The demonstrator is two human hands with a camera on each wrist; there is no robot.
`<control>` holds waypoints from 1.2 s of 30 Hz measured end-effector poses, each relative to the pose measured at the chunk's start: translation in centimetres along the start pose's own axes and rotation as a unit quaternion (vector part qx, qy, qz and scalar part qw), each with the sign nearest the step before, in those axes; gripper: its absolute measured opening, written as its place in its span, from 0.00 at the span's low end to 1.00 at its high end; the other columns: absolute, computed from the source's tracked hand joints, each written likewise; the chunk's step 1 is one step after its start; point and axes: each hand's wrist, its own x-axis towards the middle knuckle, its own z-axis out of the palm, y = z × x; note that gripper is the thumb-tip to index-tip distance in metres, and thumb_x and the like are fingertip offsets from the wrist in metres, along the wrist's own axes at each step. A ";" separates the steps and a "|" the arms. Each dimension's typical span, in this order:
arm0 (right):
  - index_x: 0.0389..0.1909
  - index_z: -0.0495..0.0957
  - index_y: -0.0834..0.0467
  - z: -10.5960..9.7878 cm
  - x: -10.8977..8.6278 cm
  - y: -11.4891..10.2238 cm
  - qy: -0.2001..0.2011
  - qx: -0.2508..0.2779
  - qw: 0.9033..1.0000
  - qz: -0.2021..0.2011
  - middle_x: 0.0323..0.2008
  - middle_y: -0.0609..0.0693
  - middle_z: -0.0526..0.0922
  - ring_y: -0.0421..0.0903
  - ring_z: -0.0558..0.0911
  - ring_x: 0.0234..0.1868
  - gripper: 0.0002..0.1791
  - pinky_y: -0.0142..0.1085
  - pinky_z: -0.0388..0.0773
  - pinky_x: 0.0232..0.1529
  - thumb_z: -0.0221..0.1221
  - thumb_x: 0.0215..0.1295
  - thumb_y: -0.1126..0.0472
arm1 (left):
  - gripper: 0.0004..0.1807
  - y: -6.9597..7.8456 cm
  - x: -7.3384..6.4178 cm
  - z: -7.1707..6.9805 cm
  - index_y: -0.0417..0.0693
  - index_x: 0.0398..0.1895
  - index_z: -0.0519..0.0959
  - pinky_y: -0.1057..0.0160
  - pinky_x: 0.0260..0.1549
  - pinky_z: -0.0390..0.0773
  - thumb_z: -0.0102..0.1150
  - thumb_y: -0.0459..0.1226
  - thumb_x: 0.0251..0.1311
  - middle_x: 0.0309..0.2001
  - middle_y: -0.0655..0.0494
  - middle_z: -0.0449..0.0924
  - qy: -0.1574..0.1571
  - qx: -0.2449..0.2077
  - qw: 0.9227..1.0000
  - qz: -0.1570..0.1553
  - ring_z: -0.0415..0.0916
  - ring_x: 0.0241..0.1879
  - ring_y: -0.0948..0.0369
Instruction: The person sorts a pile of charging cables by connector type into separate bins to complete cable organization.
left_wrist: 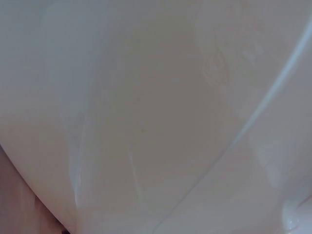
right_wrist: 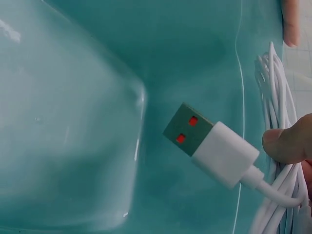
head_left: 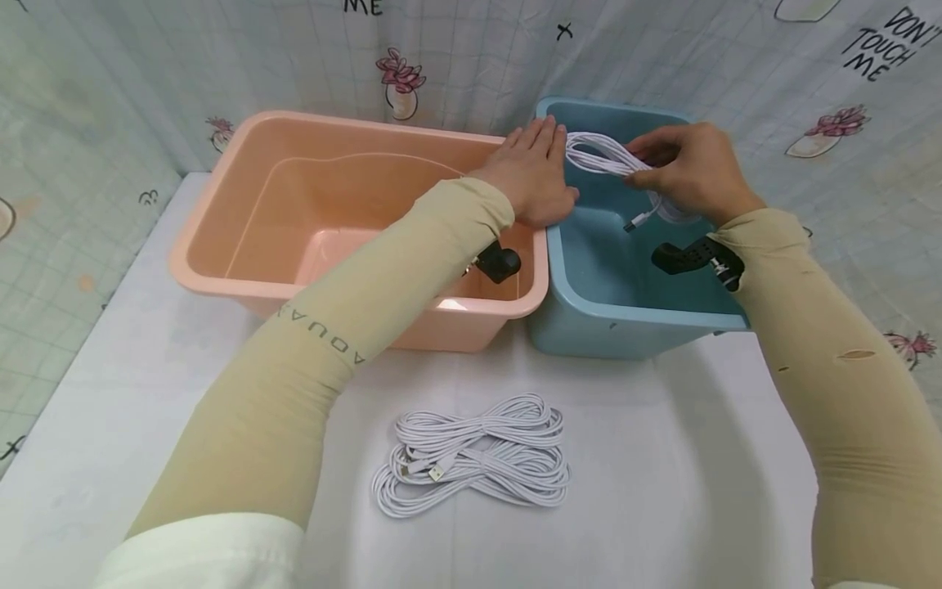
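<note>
My right hand (head_left: 695,168) pinches a coiled white USB cable (head_left: 603,155) over the blue bin (head_left: 625,313). In the right wrist view, the thumb (right_wrist: 287,141) presses on the bundle, and the USB plug (right_wrist: 214,146) dangles free with its metal end bared. My left hand (head_left: 533,176) rests on the touching rims of the blue bin and the peach bin (head_left: 353,290), its fingers straight and pointing away from me. Only the smooth inner wall (left_wrist: 156,107) of the peach bin fills most of the left wrist view, out of focus.
On the white table (head_left: 640,474), two more bundled white USB cables (head_left: 478,458) lie partly overlapped in front of the bins. A patterned cloth (head_left: 478,74) hangs close behind both bins. Black wrist camera mounts (head_left: 499,262) stick out below the wrists, within the bin openings.
</note>
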 end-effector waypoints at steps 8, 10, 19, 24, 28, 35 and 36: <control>0.59 0.78 0.55 0.0 0.1 -0.1 -0.009 -0.009 1.000 -0.017 0.53 0.58 0.83 0.47 0.80 0.45 0.25 0.37 0.78 0.48 0.65 0.61 0.53 | 0.45 -0.1 -0.1 0.0 0.43 0.75 0.20 0.52 0.79 0.25 0.25 0.57 0.71 0.77 0.48 0.14 0.000 -0.001 1.000 0.001 0.16 0.79 0.51; 0.59 0.78 0.55 -0.1 0.1 -0.1 0.001 0.002 1.000 -0.016 0.55 0.58 0.82 0.46 0.79 0.47 0.26 0.34 0.77 0.47 0.65 0.61 0.52 | 0.44 -0.1 0.0 -0.1 0.42 0.75 0.20 0.52 0.79 0.25 0.24 0.57 0.71 0.77 0.48 0.14 -0.001 0.000 1.000 0.002 0.16 0.79 0.52; 0.55 0.80 0.55 -0.4 -0.3 0.2 0.036 0.042 0.998 -0.010 0.40 0.36 0.79 0.26 0.74 0.37 0.25 0.24 0.69 0.41 0.63 0.62 0.46 | 0.43 0.0 0.1 -0.1 0.42 0.75 0.20 0.52 0.79 0.24 0.24 0.56 0.72 0.77 0.48 0.13 -0.009 0.002 1.000 -0.001 0.15 0.78 0.52; 0.54 0.81 0.55 -0.5 -0.3 0.0 0.037 0.047 0.998 -0.016 0.35 0.29 0.77 0.23 0.74 0.36 0.23 0.23 0.69 0.40 0.63 0.63 0.46 | 0.43 0.0 0.0 -0.2 0.43 0.75 0.20 0.53 0.79 0.25 0.24 0.56 0.72 0.77 0.48 0.13 -0.009 0.002 1.000 -0.004 0.15 0.79 0.52; 0.54 0.81 0.55 -0.5 -0.4 -0.3 0.040 0.052 0.998 -0.021 0.35 0.29 0.77 0.23 0.74 0.36 0.23 0.23 0.69 0.40 0.63 0.63 0.46 | 0.43 -0.2 -0.1 -0.3 0.43 0.74 0.19 0.53 0.79 0.25 0.23 0.56 0.72 0.77 0.48 0.13 -0.011 0.003 1.000 -0.003 0.14 0.78 0.52; 0.52 0.82 0.55 -0.4 -0.7 -1.1 0.048 0.059 0.996 -0.045 0.38 0.35 0.81 0.23 0.76 0.35 0.22 0.22 0.70 0.40 0.62 0.63 0.46 | 0.43 -0.3 -0.2 -0.2 0.44 0.74 0.19 0.53 0.79 0.24 0.23 0.56 0.72 0.77 0.49 0.12 -0.014 -0.004 1.000 0.002 0.14 0.78 0.53; 0.52 0.82 0.55 -0.4 -0.8 -1.3 0.050 0.056 0.996 -0.051 0.38 0.37 0.81 0.22 0.76 0.35 0.22 0.21 0.70 0.40 0.62 0.63 0.45 | 0.43 -0.3 -0.2 -0.2 0.44 0.75 0.19 0.53 0.79 0.24 0.24 0.56 0.72 0.77 0.49 0.13 -0.012 -0.006 1.000 0.004 0.14 0.78 0.53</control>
